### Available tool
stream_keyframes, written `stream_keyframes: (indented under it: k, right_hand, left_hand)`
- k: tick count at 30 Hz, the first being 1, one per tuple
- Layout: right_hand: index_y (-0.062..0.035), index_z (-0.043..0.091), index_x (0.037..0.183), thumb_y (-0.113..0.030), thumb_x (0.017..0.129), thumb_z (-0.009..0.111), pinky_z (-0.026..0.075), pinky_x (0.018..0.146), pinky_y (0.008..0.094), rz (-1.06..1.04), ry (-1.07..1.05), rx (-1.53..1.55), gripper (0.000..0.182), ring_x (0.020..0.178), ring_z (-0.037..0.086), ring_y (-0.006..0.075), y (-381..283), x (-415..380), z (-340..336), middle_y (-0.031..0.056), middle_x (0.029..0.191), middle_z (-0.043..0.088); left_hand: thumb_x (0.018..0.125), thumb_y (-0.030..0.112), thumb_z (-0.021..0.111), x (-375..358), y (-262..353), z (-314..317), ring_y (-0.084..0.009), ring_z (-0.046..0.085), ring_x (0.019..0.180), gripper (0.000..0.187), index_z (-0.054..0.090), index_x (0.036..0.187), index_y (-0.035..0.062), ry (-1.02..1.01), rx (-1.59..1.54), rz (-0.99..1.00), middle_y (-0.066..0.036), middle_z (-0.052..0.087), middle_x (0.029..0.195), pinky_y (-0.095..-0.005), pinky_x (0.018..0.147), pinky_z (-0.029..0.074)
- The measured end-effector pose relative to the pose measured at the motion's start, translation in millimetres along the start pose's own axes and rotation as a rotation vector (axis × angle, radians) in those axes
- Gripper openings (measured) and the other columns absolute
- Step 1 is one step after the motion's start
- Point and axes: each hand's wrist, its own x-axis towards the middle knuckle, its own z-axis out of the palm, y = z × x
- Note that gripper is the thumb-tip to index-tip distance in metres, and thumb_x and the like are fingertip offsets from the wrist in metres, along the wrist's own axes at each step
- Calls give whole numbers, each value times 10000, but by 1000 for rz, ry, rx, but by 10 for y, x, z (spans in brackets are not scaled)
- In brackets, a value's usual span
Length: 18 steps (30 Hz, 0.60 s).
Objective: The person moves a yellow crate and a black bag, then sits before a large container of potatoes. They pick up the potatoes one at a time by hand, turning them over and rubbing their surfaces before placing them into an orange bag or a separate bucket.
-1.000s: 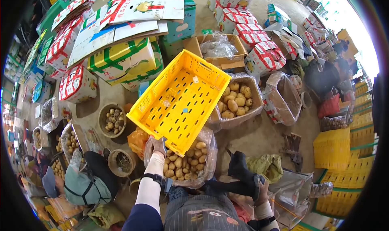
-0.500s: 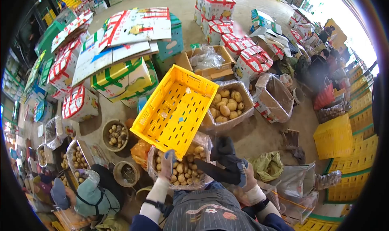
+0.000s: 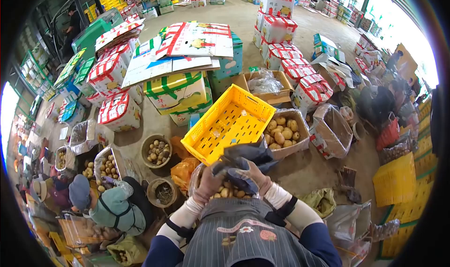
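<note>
My left hand (image 3: 207,185) and my right hand (image 3: 255,177) are close together in front of my apron, fingers closed on a dark piece of cloth (image 3: 255,155). The cloth is bunched between them, partly blurred, and spreads to the right. Both hands wear gloves with blue-grey fingertips. Just beyond them a yellow plastic crate (image 3: 220,150) sits tilted, with small scraps on its slotted floor. Below my hands are potatoes (image 3: 227,192) in a plastic-lined box, largely hidden by my arms and apron. Another lined box of potatoes (image 3: 282,132) stands right of the crate.
Stacked cartons (image 3: 180,91) with flattened cardboard on top stand ahead. On the left are a basket of potatoes (image 3: 158,151), a bucket (image 3: 162,193), an orange bag (image 3: 185,173) and a crouching person (image 3: 117,210). A green sack (image 3: 321,201) and yellow crates (image 3: 396,180) lie right.
My right hand has brought the dark cloth up and left, and my left hand has left the crate's near edge to take hold of it. The view has shifted, moving the surroundings rightward.
</note>
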Motion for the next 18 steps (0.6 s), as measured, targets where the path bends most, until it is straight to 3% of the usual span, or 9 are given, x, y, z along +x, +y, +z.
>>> stream_keyframes:
  k: [2,3,5,7,10,12,13,15,18]
  right_hand:
    - [17,572,1180,-154,873,701,478,679,193,-84,-79,-85,374,804,572,58,-182,75,147,59,1012,655]
    - [17,572,1180,-154,873,701,478,679,193,-81,-77,-87,374,804,572,58,-206,119,171,59,1012,655]
    - [6,579,1170,-135,890,668,460,536,206,246,-33,43,326,649,554,70,-221,116,175,72,933,646]
    - [-3,592,1138,-206,939,609,422,455,200,319,100,267,285,551,518,71,-160,131,250,50,832,612]
    - [10,581,1151,-272,951,601,457,503,209,337,153,14,347,588,546,85,-118,202,340,56,882,622]
    - [18,574,1171,-327,931,631,515,630,255,-106,-1,-315,424,707,606,138,101,321,384,64,917,640]
    - [42,584,1164,-359,899,666,517,769,306,12,0,-368,487,848,633,202,0,362,543,121,946,675]
    - [55,615,1120,-347,878,688,500,816,329,-170,138,-813,475,884,636,239,132,463,612,181,984,687]
    - [67,640,1066,-326,873,693,496,810,326,-113,165,-674,441,868,640,247,102,684,523,214,994,688]
  left_hand:
    - [927,137,574,77,-443,-260,-148,611,935,247,615,1123,-8,67,-295,-126,-71,669,1003,-277,844,480]
    - [966,172,551,49,-146,-332,-149,593,997,311,565,1212,-18,7,-563,-131,-62,637,1096,-279,877,475]
    - [998,195,521,34,-39,-533,-150,576,1046,344,520,1276,-7,0,-752,-87,-53,598,1183,-292,908,473]
    - [1004,192,514,29,-54,-757,-153,575,1062,359,498,1306,0,-66,-725,-29,-61,592,1205,-305,922,475]
    - [981,115,534,34,-92,-936,-140,575,1028,276,545,1215,-32,-46,-528,-29,-54,614,1138,-295,911,473]
    - [967,76,528,9,-18,-1010,-129,571,1009,249,559,1187,-34,-90,-346,-12,-50,622,1108,-282,901,468]
    - [952,36,522,15,59,-1049,-117,567,991,226,572,1160,-37,-128,-155,8,-45,629,1079,-269,891,463]
    - [932,3,515,94,-87,-1094,-108,556,944,227,574,1148,-28,-158,-92,44,-30,623,1029,-256,859,457]
    - [956,58,523,210,-2,-1073,-138,578,934,191,562,1131,-6,-76,-230,11,-41,608,1022,-280,866,476]
